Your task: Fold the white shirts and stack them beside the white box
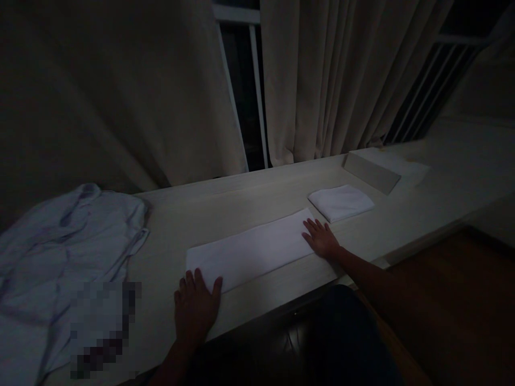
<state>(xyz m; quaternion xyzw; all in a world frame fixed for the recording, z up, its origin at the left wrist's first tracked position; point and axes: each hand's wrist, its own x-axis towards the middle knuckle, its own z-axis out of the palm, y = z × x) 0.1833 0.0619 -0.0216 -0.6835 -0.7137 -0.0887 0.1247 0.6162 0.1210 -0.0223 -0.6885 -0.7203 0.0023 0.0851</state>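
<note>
A long, narrow strip of folded white cloth (253,249) lies flat on the pale table (193,214). At its left end, near the front corner, rests my left hand (197,305), fingers spread and the thumb out to the side. My right hand (321,238) lies on the strip's right end with its fingers apart. Neither hand grips anything. Just beyond my right hand sits a smaller folded white cloth (341,202), separate from the strip.
A crumpled light shirt (80,246) covers the table's left side. At the back right stands an open box or folder (372,170) with white sheets by it. Curtains (314,80) hang behind the table. The front edge runs close to my lap.
</note>
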